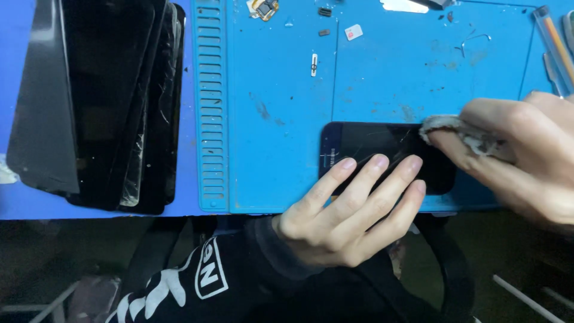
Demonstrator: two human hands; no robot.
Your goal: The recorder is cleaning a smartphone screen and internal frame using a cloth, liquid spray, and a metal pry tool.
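Note:
A dark smartphone [371, 142] with a cracked screen lies flat near the front edge of a blue work mat [281, 107]. My left hand [353, 209] rests on it, fingers spread flat across the lower part of the glass. My right hand [520, 155] comes in from the right and pinches a small grey-white cloth [445, 124], which presses on the phone's right end. The right part of the phone is hidden under that hand and cloth.
A stack of several black phone screens [107, 101] lies at the left on the blue table. Small parts and screws [314, 64] are scattered at the mat's far side. Tweezers and thin tools [556, 48] lie at the far right. The table edge is just below the phone.

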